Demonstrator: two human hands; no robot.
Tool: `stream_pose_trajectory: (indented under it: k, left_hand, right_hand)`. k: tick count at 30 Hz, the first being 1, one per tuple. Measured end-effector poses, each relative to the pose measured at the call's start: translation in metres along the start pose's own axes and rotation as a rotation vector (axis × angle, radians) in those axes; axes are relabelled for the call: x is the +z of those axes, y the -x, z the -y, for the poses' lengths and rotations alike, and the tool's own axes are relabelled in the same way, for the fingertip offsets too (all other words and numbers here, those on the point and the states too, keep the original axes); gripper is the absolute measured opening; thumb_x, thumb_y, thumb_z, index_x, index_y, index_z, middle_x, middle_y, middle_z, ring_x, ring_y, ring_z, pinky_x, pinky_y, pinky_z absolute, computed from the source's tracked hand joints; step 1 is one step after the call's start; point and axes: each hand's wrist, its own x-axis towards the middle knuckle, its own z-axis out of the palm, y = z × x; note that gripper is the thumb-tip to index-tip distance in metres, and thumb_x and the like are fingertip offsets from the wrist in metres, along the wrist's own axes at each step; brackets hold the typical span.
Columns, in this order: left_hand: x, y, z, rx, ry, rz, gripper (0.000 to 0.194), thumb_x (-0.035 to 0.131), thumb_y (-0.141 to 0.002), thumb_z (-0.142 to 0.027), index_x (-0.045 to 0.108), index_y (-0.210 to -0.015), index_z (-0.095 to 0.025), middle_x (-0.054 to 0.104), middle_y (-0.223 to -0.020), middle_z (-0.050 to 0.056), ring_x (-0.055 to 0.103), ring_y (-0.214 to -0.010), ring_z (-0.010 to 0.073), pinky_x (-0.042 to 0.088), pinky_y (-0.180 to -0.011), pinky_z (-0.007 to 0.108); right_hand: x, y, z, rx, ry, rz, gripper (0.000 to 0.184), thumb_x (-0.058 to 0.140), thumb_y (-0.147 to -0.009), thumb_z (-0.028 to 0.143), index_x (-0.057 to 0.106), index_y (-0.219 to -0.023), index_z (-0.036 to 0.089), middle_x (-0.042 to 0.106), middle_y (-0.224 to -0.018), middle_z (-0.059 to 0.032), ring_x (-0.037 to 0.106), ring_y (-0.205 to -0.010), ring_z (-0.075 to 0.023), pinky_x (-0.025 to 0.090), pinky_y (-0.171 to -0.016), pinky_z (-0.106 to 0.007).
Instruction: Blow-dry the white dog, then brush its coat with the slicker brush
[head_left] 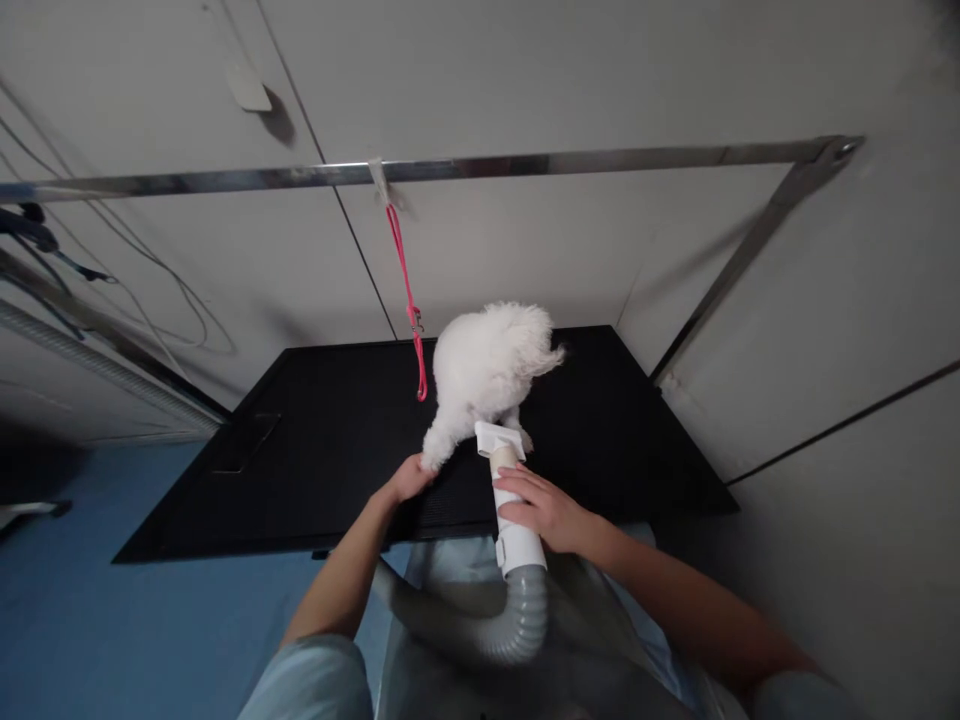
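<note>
A fluffy white dog [480,355] stands on the black grooming table [337,440], its head hidden from me. My left hand [411,478] is closed around the end of one outstretched leg [442,440]. In my right hand [544,508] is a white dryer nozzle [519,540], with fingers wrapped over its tube. The nozzle's wide flat tip [498,438] is close to the dog's underside and another leg; whether it touches the fur I cannot tell. From the nozzle's lower end a grey ribbed hose [525,620] bends down to the left in front of my body.
A metal bar [480,168] spans above the table, with a slanting support [727,270] at the right. From it hangs a pink loop leash [405,280] beside the dog. Cables [150,255] run along the left wall. Blue floor [142,620] shows at lower left.
</note>
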Motion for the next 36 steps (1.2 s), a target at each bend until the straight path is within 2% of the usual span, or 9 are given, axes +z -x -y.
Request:
stream_pose_trajectory:
  k: [3, 7, 12, 17, 23, 27, 31, 34, 36]
  left_hand:
    - [0.004, 0.004, 0.003, -0.033, 0.034, -0.005, 0.003, 0.057, -0.071, -0.018, 0.055, -0.073, -0.016, 0.051, -0.062, -0.002, 0.044, -0.060, 0.0116, 0.040, -0.060, 0.024]
    - [0.010, 0.013, 0.005, -0.053, 0.079, 0.020, 0.006, 0.058, -0.074, -0.022, 0.054, -0.075, -0.017, 0.049, -0.059, -0.003, 0.043, -0.058, 0.0120, 0.039, -0.057, 0.025]
    - [0.016, 0.012, 0.004, -0.022, 0.123, 0.068, 0.008, 0.060, -0.074, -0.022, 0.056, -0.078, -0.016, 0.049, -0.061, -0.003, 0.040, -0.058, 0.0107, 0.037, -0.056, 0.024]
    - [0.034, 0.011, 0.004, -0.002, 0.143, 0.140, 0.011, 0.061, -0.076, -0.025, 0.056, -0.077, -0.015, 0.046, -0.059, -0.004, 0.038, -0.057, 0.0100, 0.034, -0.055, 0.024]
    - [0.048, 0.017, 0.004, 0.000, 0.107, 0.135, 0.012, 0.059, -0.076, -0.027, 0.055, -0.077, -0.016, 0.046, -0.061, -0.003, 0.040, -0.060, 0.0113, 0.035, -0.058, 0.025]
    - [0.043, 0.016, 0.005, -0.016, 0.079, 0.130, 0.013, 0.060, -0.074, -0.027, 0.052, -0.075, -0.017, 0.047, -0.061, -0.004, 0.040, -0.059, 0.0108, 0.036, -0.059, 0.024]
    - [0.041, 0.014, 0.007, 0.011, 0.050, 0.162, 0.007, 0.055, -0.075, -0.023, 0.050, -0.074, -0.018, 0.046, -0.062, -0.004, 0.040, -0.059, 0.0109, 0.036, -0.059, 0.024]
    - [0.042, 0.011, 0.006, 0.062, 0.033, 0.168, 0.005, 0.055, -0.074, -0.020, 0.051, -0.073, -0.017, 0.048, -0.064, -0.003, 0.041, -0.062, 0.0115, 0.037, -0.061, 0.025]
    - [0.042, 0.009, 0.005, 0.092, 0.031, 0.171, 0.005, 0.057, -0.072, -0.018, 0.053, -0.072, -0.017, 0.049, -0.065, -0.001, 0.042, -0.064, 0.0126, 0.039, -0.062, 0.025]
  right_hand:
    - [0.010, -0.012, -0.008, 0.050, -0.005, -0.066, 0.018, 0.059, -0.094, 0.017, 0.072, -0.106, 0.019, 0.062, -0.136, -0.0142, 0.046, -0.141, -0.0277, 0.037, -0.119, -0.050]
    - [0.023, -0.022, -0.012, -0.013, -0.117, 0.022, 0.020, 0.063, -0.092, 0.024, 0.070, -0.110, 0.019, 0.064, -0.132, -0.0125, 0.054, -0.135, -0.0264, 0.044, -0.116, -0.044]
    - [0.028, -0.020, -0.015, 0.116, -0.047, -0.228, 0.019, 0.059, -0.093, 0.019, 0.069, -0.110, 0.021, 0.060, -0.138, -0.0130, 0.047, -0.140, -0.0280, 0.039, -0.118, -0.052]
    - [0.023, -0.019, -0.010, 0.115, -0.160, -0.050, 0.022, 0.063, -0.091, 0.024, 0.068, -0.113, 0.020, 0.062, -0.135, -0.0123, 0.050, -0.138, -0.0262, 0.042, -0.117, -0.044]
    - [0.006, -0.023, -0.020, 0.290, -0.271, -0.231, 0.032, 0.067, -0.088, 0.029, 0.063, -0.119, 0.022, 0.060, -0.138, -0.0125, 0.055, -0.132, -0.0278, 0.049, -0.110, -0.043]
    - [-0.012, -0.033, -0.036, 0.401, -0.209, -0.549, 0.046, 0.079, -0.076, 0.029, 0.058, -0.116, 0.023, 0.064, -0.130, -0.0135, 0.061, -0.124, -0.0287, 0.050, -0.107, -0.046]
    - [-0.030, -0.041, -0.050, 0.369, -0.270, -0.401, 0.049, 0.082, -0.071, 0.033, 0.059, -0.112, 0.022, 0.068, -0.122, -0.0130, 0.068, -0.111, -0.0266, 0.055, -0.099, -0.042]
    - [-0.039, -0.043, -0.055, 0.362, -0.178, -0.455, 0.045, 0.079, -0.076, 0.033, 0.059, -0.114, 0.021, 0.065, -0.126, -0.0152, 0.064, -0.118, -0.0271, 0.052, -0.103, -0.045]
    - [-0.042, -0.044, -0.053, 0.279, -0.195, -0.347, 0.044, 0.076, -0.080, 0.035, 0.058, -0.118, 0.020, 0.064, -0.129, -0.0163, 0.062, -0.122, -0.0271, 0.051, -0.105, -0.044]
